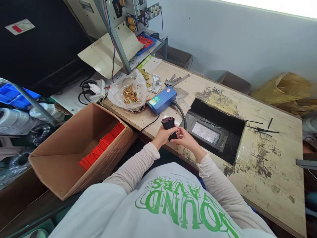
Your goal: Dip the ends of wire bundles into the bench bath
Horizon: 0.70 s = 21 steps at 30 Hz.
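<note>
A: Where's the black bundle (168, 124)?

B: At the near edge of the desk (284, 165), in the person's left hand (162, 135). It's a thick cluster of thin pieces, standing nearly upright, with the brownish ends showing on top.

A: How does the left hand hold it?

B: Closed around the side, thumb across the front.

A: And the right hand (185, 138)?

B: Its fingers are bent, the tips drawn in at the bundle's right side, close to the left thumb. Whether they pinch a piece, I cannot tell; the fingers cover that spot.

A: What's nearby on the desk?

B: Just beyond the bundle sits a blue box (162, 100) with a dark ribbed hose (181, 112) coming off its right end. Left of that, a clear plastic bag (115, 91) holds gold-coloured pieces (130, 95).

A: On the right?

B: A dark rectangular recess (229, 137) in the desk, with a framed panel (206, 133) inside. Past its right edge lie a few loose black strips (267, 131).

A: And left of the person?

B: A cardboard box (56, 165), with red strips (104, 147) piled along its right side.
</note>
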Available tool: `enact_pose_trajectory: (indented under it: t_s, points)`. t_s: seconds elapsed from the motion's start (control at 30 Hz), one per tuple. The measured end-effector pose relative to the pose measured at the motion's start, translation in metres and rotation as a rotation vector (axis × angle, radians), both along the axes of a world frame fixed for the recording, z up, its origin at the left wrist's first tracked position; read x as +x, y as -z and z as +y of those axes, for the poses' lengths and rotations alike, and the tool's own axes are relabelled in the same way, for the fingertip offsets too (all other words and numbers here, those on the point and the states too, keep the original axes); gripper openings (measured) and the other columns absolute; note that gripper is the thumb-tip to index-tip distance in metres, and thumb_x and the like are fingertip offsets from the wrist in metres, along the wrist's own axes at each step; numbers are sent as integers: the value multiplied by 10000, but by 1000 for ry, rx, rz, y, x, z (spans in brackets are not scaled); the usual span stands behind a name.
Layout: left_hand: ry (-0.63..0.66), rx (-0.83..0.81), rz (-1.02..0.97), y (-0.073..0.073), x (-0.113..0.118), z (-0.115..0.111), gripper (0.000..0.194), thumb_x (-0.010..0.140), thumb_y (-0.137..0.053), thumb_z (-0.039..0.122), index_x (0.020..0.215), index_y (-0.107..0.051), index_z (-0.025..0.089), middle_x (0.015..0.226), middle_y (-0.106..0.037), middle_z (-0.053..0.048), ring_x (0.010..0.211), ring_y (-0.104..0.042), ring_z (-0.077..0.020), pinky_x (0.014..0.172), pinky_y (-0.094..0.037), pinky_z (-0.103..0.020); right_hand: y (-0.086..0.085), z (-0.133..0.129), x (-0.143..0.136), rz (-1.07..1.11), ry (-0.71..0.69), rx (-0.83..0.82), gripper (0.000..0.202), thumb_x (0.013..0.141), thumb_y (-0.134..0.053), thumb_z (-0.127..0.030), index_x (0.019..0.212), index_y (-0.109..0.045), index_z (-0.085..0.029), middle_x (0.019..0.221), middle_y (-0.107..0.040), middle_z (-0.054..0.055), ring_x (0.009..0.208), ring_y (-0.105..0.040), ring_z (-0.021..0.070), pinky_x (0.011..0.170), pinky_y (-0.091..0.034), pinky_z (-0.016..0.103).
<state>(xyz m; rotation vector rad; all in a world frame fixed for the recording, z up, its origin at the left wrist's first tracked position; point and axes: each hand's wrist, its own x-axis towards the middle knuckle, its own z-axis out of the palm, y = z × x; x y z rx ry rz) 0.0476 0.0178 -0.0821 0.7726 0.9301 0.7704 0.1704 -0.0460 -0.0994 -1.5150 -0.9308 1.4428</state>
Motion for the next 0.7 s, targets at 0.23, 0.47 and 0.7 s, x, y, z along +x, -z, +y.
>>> enact_pose_trajectory:
  t_s: [0.23, 0.47, 0.7]
  points:
    - [112, 424, 194, 26, -7, -9, 190, 670, -746, 286, 787, -683, 151, 812, -710, -40, 763, -649, -165, 762, -528, -299, 41, 3, -14, -342, 24, 332, 590, 662, -676, -205, 1235, -535, -192, 1162, -633, 105, 989, -625, 252, 890, -520, 433]
    - [192, 503, 202, 45, -10, -5, 193, 682, -725, 262, 829, -652, 160, 830, -699, -39, 778, -644, -162, 772, -515, -288, 57, 2, -5, -432, -20, 362, 650, 648, -619, -168, 1295, -558, -160, 1286, -589, 150, 1226, -525, 316, 1081, -377, 521]
    - [205, 600, 272, 48, -12, -4, 181, 689, -719, 271, 809, -637, 163, 777, -677, -22, 718, -606, -152, 721, -489, -283, 13, 4, 15, -84, 54, 351, 399, 903, -498, -373, 1262, -627, -253, 1314, -625, 59, 1296, -505, 250, 1139, -324, 485]
